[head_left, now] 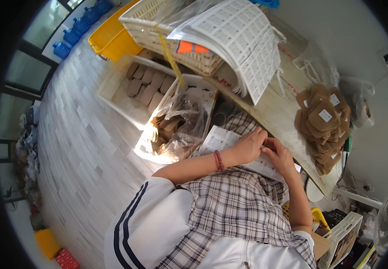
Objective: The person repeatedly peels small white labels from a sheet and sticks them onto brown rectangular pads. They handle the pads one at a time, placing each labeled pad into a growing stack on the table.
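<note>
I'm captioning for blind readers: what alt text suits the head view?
The person's left hand and right hand are close together over a printed white sheet; whether they hold anything small cannot be seen. Beyond them, a worktable bears a pile of brown pieces, with more printed sheets nearby.

The sheet (217,139) is matt paper, the apron (236,208) woven cloth.

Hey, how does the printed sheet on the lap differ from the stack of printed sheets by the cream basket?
The printed sheet lies across the checked apron, while the stack of printed sheets by the cream basket bends downward at its near end. The left hand and right hand partly cover the printed sheet; no hand covers the stack. Both are white with dark print.
</note>
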Demonstrator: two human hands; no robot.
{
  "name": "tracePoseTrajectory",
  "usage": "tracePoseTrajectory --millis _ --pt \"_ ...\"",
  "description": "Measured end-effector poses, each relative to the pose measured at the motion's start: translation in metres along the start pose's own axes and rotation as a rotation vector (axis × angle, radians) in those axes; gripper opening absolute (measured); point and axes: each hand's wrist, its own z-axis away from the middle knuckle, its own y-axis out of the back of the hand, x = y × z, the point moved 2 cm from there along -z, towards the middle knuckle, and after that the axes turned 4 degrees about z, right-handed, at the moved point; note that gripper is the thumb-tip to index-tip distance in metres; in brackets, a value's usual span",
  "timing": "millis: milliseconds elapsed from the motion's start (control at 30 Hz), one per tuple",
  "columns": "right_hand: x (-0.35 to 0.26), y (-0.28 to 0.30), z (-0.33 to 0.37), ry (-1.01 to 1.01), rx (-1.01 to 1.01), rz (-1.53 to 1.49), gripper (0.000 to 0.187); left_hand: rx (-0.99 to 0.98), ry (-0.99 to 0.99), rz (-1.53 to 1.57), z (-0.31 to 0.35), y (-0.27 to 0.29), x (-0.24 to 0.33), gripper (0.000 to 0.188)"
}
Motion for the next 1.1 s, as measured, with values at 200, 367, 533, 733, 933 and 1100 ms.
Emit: tracePoseTrajectory --millis 200,367,533,733,933,1100 --pt "0.008 -0.016 0.006 -0.077 0.002 -0.211 0.033 0.377 -0.296 -0.088 0.048 0.092 0.025 0.018" --pt "0.047 -0.023 -0.003 -0.226 0.008 -0.364 0.030 0.876 0.381 0.157 0.172 0.142 -0.199 0.020" --pt "0.073 -0.043 -0.003 -0.263 0.034 -0.519 0.032 1.029 0.935 0.142 0.295 0.142 -0.360 0.020" --pt "0.071 -0.043 -0.003 -0.338 0.045 -0.520 0.035 0.979 0.941 -0.087 0.308 0.131 -0.381 0.022" --pt "0.076 -0.043 0.000 -0.364 0.037 -0.596 0.036 0.956 0.896 -0.083 0.319 0.110 -0.386 0.020" --pt "0.083 -0.046 0.003 -0.374 0.025 -0.642 0.038 0.806 0.761 0.006 0.324 0.092 -0.396 0.018"
